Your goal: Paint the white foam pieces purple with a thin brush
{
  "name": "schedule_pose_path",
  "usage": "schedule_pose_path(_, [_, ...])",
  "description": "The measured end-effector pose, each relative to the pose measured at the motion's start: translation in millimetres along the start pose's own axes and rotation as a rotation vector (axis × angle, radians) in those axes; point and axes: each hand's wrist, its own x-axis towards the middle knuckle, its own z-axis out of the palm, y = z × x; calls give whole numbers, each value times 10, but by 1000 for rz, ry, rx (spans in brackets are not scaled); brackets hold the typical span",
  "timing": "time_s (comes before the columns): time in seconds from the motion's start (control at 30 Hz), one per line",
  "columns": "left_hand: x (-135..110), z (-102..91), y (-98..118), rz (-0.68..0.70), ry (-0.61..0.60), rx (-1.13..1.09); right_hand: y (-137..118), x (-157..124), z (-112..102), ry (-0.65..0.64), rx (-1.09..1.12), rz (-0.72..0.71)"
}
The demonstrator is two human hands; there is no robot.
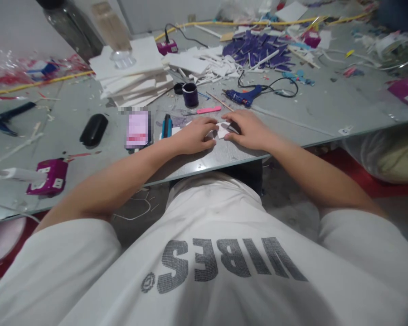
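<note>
Left hand (200, 135) and right hand (246, 129) at a small white piece (221, 131); blue glue gun (244, 97) beyond

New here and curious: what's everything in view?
Small pieces: uncounted, white, centre
Utility knife: 1, blue, centre left
Craft knife: 1, pink, centre
Glue gun: 1, blue, centre right
Jar: 1, purple, centre
Phone: 1, lilac screen, left
Case: 1, black, left
Sheet stack: 1, white, back left
Scraps: many, purple/white, back
Bottles: 2, grey/tan, back left
Power sockets: 4+, magenta, scattered
Tabletop: 1, grey, beneath
Shirt: 1, white, foreground
Left hand, right hand: 2, bare, centre
</note>
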Motion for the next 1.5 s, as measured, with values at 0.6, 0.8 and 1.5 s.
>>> schedule_pose_path(0.6, [-137, -91, -2, -35, -31, 28, -51, 1192, -566, -402, 105, -31])
schedule_pose_path(0.8, [-129, -40, 4, -59, 41, 8, 148, 1095, -325, -434, 155, -22])
schedule_pose_path(1.5, [-129, -48, 19, -86, 106, 82, -22, 906, -322, -437, -178, -91])
